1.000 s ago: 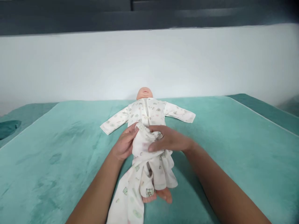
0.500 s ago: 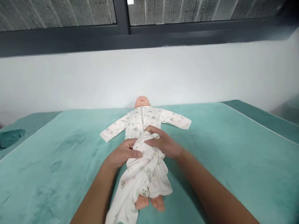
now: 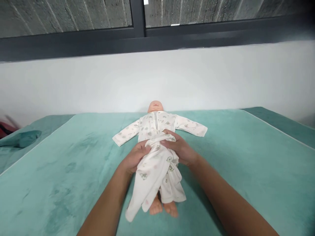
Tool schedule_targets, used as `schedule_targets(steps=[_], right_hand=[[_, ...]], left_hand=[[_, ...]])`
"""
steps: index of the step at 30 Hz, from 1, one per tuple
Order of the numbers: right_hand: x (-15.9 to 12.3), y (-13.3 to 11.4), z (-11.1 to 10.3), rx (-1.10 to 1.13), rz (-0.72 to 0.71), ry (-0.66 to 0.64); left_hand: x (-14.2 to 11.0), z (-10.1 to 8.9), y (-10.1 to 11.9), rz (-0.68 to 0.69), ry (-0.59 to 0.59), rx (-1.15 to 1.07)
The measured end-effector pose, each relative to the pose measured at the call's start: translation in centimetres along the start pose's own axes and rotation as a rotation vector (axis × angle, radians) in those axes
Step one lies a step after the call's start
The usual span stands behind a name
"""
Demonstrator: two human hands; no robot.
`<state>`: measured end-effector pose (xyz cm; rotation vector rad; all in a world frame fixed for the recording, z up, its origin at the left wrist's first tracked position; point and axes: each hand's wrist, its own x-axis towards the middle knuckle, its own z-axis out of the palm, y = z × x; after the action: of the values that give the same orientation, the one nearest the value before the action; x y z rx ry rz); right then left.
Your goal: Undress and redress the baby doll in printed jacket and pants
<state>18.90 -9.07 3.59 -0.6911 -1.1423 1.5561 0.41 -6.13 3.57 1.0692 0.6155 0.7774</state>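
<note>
A baby doll [image 3: 155, 106] lies on its back on the green bed, head toward the wall and bare feet [image 3: 163, 208] toward me. It has on a white long-sleeved top [image 3: 167, 122] printed with small animals. Over its belly and legs I hold up matching white baby pants [image 3: 152, 167], gathered at the upper edge, their legs hanging down to the left. My left hand [image 3: 136, 157] pinches the left side of that bunched edge. On the right side, my right hand [image 3: 180, 149] grips the cloth, thumb on top. More white fabric [image 3: 173, 190] beneath covers the doll's lower legs.
The green plush bed cover [image 3: 73, 170] spreads on both sides of the doll. Behind stands a white wall [image 3: 98, 85] under a dark window frame [image 3: 98, 41]. A dark green folded cloth [image 3: 24, 139] and a red item [image 3: 6, 128] lie at far left.
Both hands have lifted and bunched the pants further up, so the hanging legs have drawn up off the lower edge of the view. The view has shifted slightly left.
</note>
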Motion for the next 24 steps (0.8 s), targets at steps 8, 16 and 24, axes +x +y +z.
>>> schedule_targets(steps=[8,16,24], right_hand=[[-0.1,-1.4,-0.1,-0.386,0.092,-0.195],[-0.2,-0.8,-0.2,-0.328,0.142,-0.216],[0.2,-1.2,0.7,-1.000,-0.052,-0.249]], left_hand=[[-0.1,-0.5,-0.7,0.018,0.078,-0.088],[0.2,-0.1,-0.7,0.003,0.227,-0.135],[-6.4,5.0,-1.3,-0.016,0.420,-0.088]])
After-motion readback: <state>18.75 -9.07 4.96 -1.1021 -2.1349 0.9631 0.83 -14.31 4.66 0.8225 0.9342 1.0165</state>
